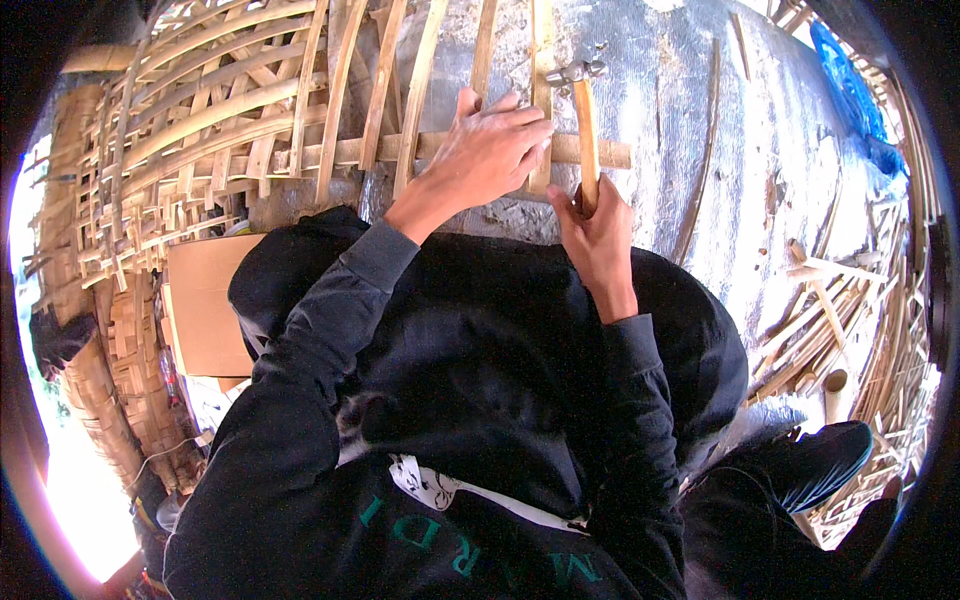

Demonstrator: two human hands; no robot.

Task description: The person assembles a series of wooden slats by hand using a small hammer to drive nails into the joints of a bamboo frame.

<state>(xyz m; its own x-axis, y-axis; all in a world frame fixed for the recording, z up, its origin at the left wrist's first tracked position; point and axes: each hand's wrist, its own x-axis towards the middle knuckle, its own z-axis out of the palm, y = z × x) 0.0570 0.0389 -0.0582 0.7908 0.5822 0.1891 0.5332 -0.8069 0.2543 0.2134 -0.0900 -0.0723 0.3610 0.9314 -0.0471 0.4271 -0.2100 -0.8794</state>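
Hammer [586,125] in your right hand [598,235], just right of the bamboo slat [541,60] beside your left hand [480,150].
Your right fingers wrap the handle's lower end; its long axis points away from you, nearly parallel to the slat, with the head beside it. Your left hand is nearer the slat, fingers bent at its crossing with the crosspiece [617,154]; whether they grip it, I cannot tell.
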